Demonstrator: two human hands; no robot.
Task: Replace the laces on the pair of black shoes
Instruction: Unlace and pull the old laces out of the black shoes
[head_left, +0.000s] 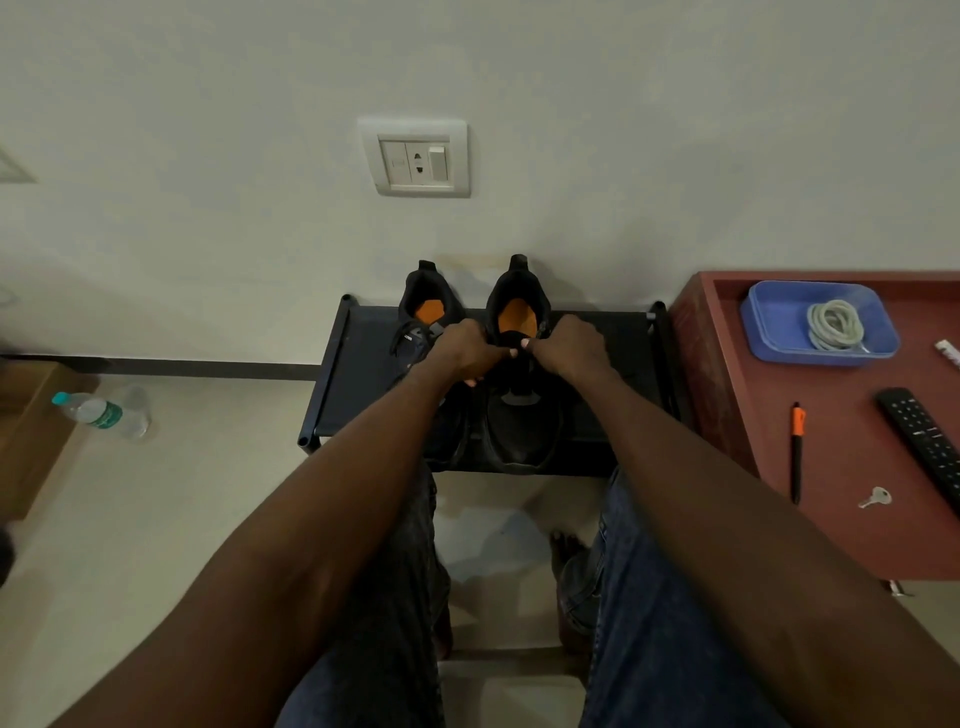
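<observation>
Two black shoes with orange insoles stand side by side on a low black rack (358, 384), heels to the wall. My left hand (465, 351) and my right hand (569, 345) meet over the tongue of the right shoe (519, 415), fingers curled and pinching at its upper part. What they pinch is too dark to make out. The left shoe (428, 304) is partly hidden behind my left wrist. A coil of pale grey laces (835, 325) lies in a blue tray (769, 312) on the red table to the right.
The red table (841, 467) also carries an orange-and-black pen (797, 449), a black remote (922, 441) and a small key (875, 498). A plastic water bottle (101, 413) lies on the floor at the left. A wall socket (418, 158) sits above the rack. My knees are below.
</observation>
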